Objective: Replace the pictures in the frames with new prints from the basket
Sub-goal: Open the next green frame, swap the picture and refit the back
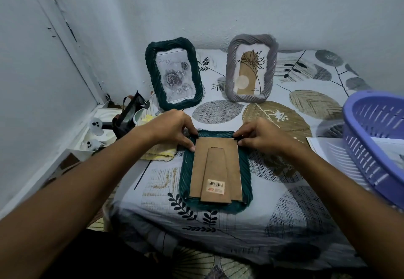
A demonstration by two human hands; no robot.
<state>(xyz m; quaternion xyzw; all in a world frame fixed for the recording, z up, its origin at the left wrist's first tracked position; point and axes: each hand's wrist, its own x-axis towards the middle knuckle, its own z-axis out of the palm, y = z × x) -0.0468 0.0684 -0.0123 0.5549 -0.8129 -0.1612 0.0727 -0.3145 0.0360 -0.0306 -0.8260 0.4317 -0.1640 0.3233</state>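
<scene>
Pale walls close in a corner behind a bed [284,224] covered by a leaf-print sheet, which serves as the work surface. Between the two hands a green frame [215,207] lies face down, its brown backing board [216,165] and folded stand uppermost, a barcode sticker near the edge closest to the person. The left hand [172,128] pinches at the board's far left corner, fingers curled over the frame rim; the right hand [260,136] does the same at the far right corner. Both are narrowly closed, apparently on the small tabs or on the board's edge; which exactly cannot be told.

Beyond the hands two frames stand upright against the wall: a green one with a rose print [175,75] past the left hand, a grey one with a plant print [251,68] past the right. A purple basket [376,145] sits to the right of the right hand, resting over a sheet of paper [328,149], likely a new print.

The step looks like freeing the board. Doing it well probably means turning both tabs fully clear, then lifting the far edge evenly with both hands so the board does not bend and whatever glazing lies beneath stays seated.
</scene>
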